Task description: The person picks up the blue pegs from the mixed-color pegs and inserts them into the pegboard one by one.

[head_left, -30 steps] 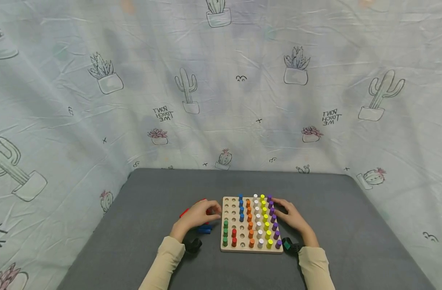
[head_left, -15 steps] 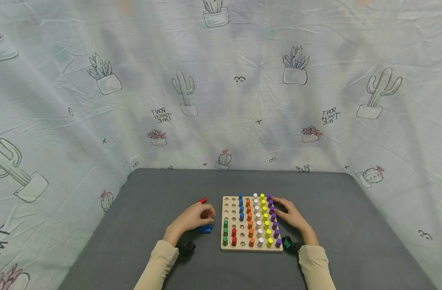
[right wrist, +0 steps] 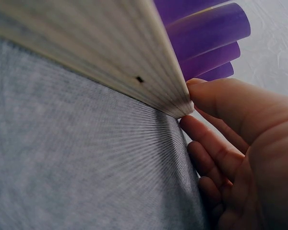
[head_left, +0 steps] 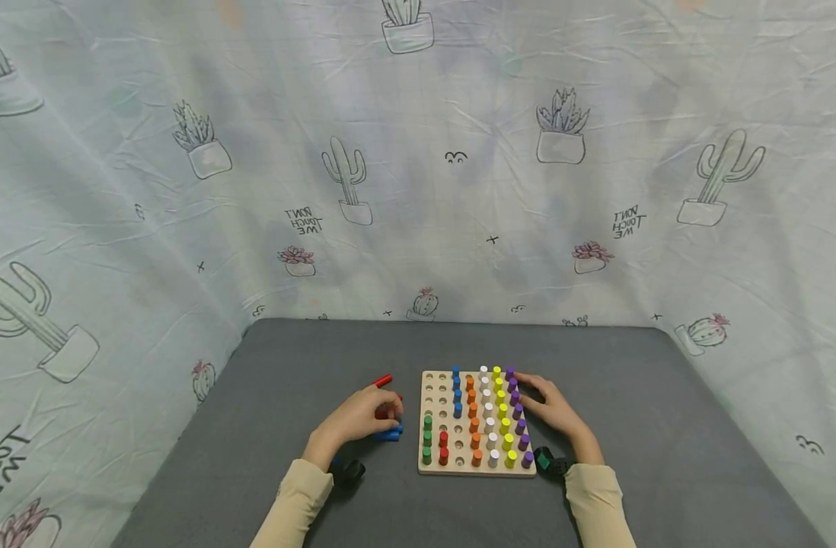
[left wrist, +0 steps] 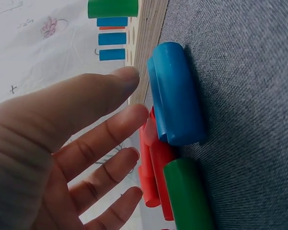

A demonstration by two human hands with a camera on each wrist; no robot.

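Note:
A wooden pegboard (head_left: 480, 472) lies on the grey table, with upright pegs in coloured columns. My left hand (head_left: 352, 417) hovers left of it over loose pegs. In the left wrist view its thumb and fingers are spread apart with nothing between them. Beside the thumb lie blue pegs (left wrist: 176, 96); red pegs (left wrist: 162, 167) lie by the fingertips, and a green peg (left wrist: 185, 191) lies nearest the camera. My right hand (head_left: 553, 415) holds the board's right edge near the far corner, thumb at the upper edge and index finger lower, beside purple pegs (right wrist: 211, 31).
Green pegs (head_left: 427, 439), short red pegs (head_left: 443, 448) and blue pegs (head_left: 457, 397) partly fill the left columns, among bare holes. A red peg (head_left: 382, 380) lies beyond my left hand. A patterned curtain (head_left: 418, 190) hangs behind the table (head_left: 308, 350).
My left hand has moved left and slightly down from the board's left edge to the loose pegs, uncovering the far red peg. The right hand has stayed at the board's edge.

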